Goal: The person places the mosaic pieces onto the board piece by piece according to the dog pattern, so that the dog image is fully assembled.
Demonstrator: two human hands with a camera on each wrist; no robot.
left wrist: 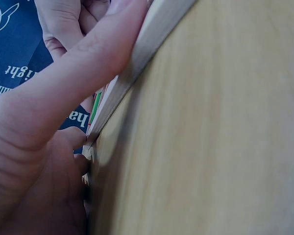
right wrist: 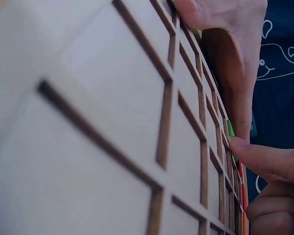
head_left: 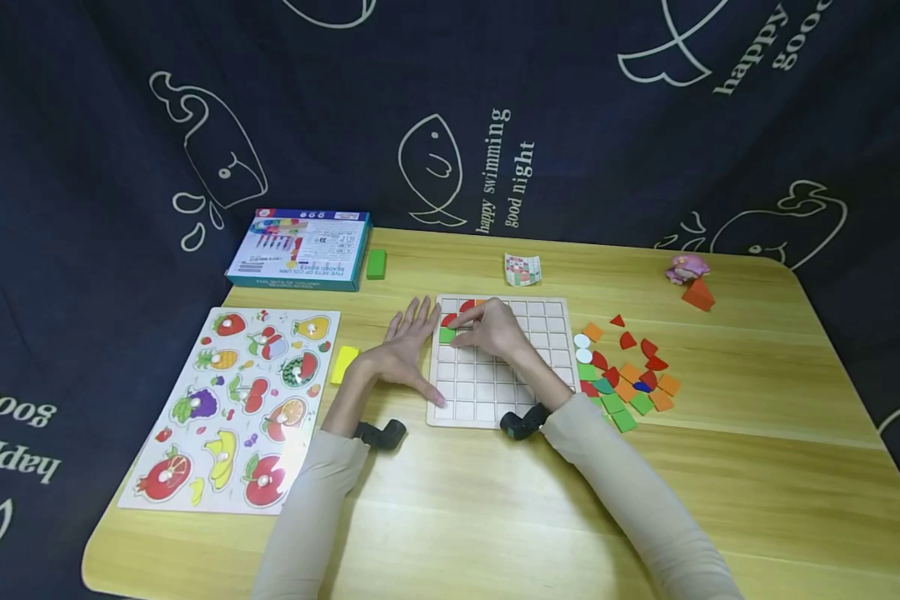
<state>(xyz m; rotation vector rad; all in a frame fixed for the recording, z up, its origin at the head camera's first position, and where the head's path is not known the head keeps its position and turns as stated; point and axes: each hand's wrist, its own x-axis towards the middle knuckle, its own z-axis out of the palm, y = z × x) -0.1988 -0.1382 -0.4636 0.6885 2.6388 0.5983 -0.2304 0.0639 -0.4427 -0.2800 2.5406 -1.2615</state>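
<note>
A pale grid board (head_left: 465, 412) lies on the table. My left hand (head_left: 402, 354) is spread along its left side, with the thumb resting on the lower left corner. Over the board's upper left, my right hand (head_left: 492, 329) holds a green square tile (head_left: 447, 335) between thumb and index finger, at the left column. In the right wrist view the thumb touches this tile (right wrist: 230, 128); the index fingertip is hidden there. Just above lies a red quarter-circle piece (head_left: 448, 319). Another red piece (head_left: 467, 306) and an orange piece (head_left: 481, 302) sit in the top row, partly covered.
Loose coloured pieces (head_left: 630, 373) lie right of the board. A pattern card (head_left: 522, 270) is behind it. A fruit puzzle (head_left: 228, 408), a yellow block (head_left: 344, 364), a green block (head_left: 376, 264) and a box (head_left: 300, 250) stand left. A purple toy (head_left: 687, 267) sits far right.
</note>
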